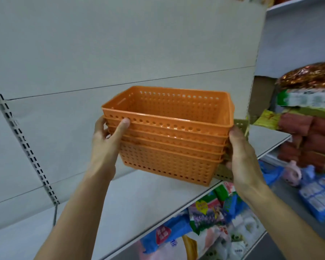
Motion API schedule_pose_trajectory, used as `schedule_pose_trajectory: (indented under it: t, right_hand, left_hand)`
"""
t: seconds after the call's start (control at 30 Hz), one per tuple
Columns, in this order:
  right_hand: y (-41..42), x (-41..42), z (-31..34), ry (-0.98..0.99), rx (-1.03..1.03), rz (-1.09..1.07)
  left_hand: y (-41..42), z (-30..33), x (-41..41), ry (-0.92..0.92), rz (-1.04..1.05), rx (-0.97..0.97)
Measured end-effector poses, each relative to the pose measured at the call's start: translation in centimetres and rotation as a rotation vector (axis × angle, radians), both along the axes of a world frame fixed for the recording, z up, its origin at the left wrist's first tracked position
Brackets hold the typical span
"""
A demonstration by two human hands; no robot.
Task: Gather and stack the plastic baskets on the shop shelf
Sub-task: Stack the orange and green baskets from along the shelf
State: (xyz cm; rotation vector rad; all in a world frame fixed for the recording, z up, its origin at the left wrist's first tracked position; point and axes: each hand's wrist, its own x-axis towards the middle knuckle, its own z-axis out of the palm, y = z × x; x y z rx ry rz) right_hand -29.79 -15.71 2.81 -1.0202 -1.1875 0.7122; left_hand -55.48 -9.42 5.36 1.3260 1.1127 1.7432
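A nested stack of several orange perforated plastic baskets (pixel 169 147) is held between both hands over the white shop shelf (pixel 131 199). My left hand (pixel 106 145) grips the stack's left end, thumb across the top rims. My right hand (pixel 241 152) presses the right end, its fingers hidden behind the stack. Whether the stack's bottom touches the shelf I cannot tell. A beige perforated basket (pixel 241 125) peeks out behind the stack's right side.
A slotted metal upright (pixel 23 139) runs down the back panel at left. Packaged goods (pixel 308 128) fill the neighbouring bay at right. Bagged products (pixel 210 218) lie on the shelf below.
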Motion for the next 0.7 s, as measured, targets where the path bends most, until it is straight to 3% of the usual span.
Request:
schedule_pose_trajectory:
  t: [0.33,0.7]
  right_hand:
    - [3.3,5.6,8.5,-0.084,0.234,-0.174]
    - [10.3,11.2,4.7,-0.060,0.243,-0.114]
  left_hand:
    - [7.1,7.8,7.4,-0.063,-0.235,0.093]
    - [15.3,3.9,13.8,-0.135,-0.321,-0.023]
